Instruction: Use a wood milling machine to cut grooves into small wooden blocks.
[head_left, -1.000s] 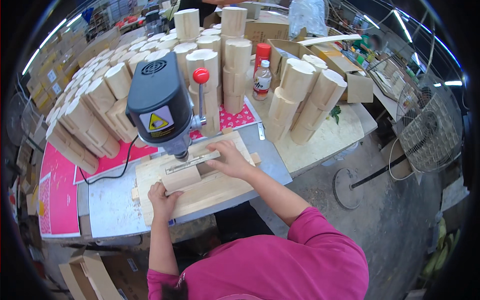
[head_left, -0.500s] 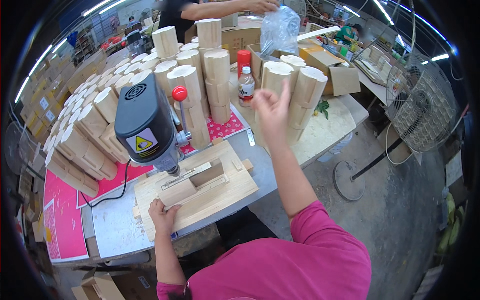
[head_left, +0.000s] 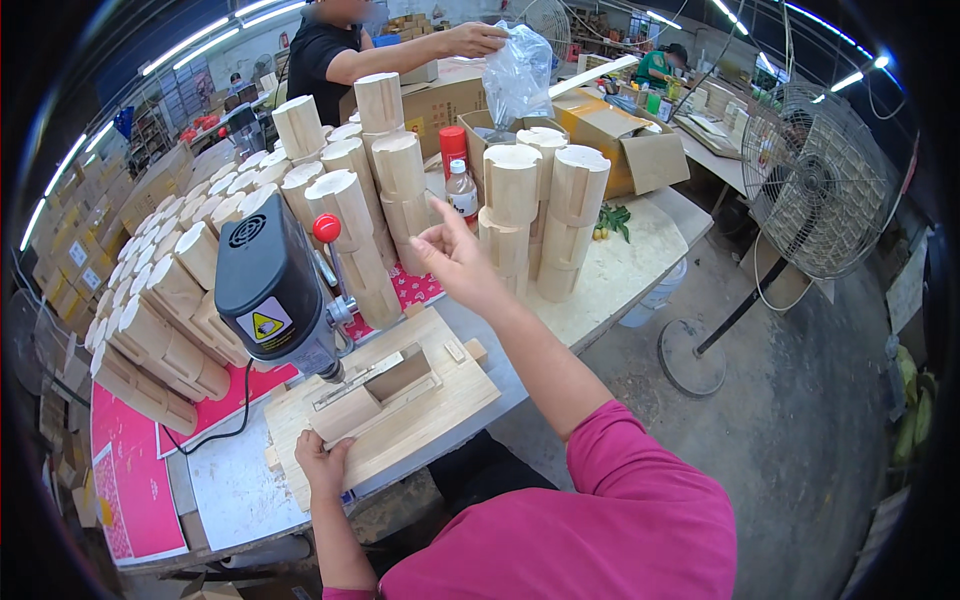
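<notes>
The left hand (head_left: 322, 462) presses on the near-left corner of the wooden jig board (head_left: 385, 412), its grip flat on the wood and holding the board still under the bench drill (head_left: 272, 290). A small wooden block (head_left: 345, 413) lies in the jig's channel just below the drill head; whether the bit touches it cannot be made out. The right hand (head_left: 458, 262) is raised in the air, fingers spread wide and holding nothing, near the stack of round wooden cylinders (head_left: 540, 215) at the bench's (head_left: 225, 490) far right side.

To do this well, the board should stay pinned flat and the free hand should come at a cylinder from the top, since the stacks look easy to topple. The drill's red-knobbed lever (head_left: 327, 229) and a red-capped bottle (head_left: 461, 190) stand close by. Beyond the bench another person's hand (head_left: 478, 40) holds a clear plastic bag (head_left: 516, 75).
</notes>
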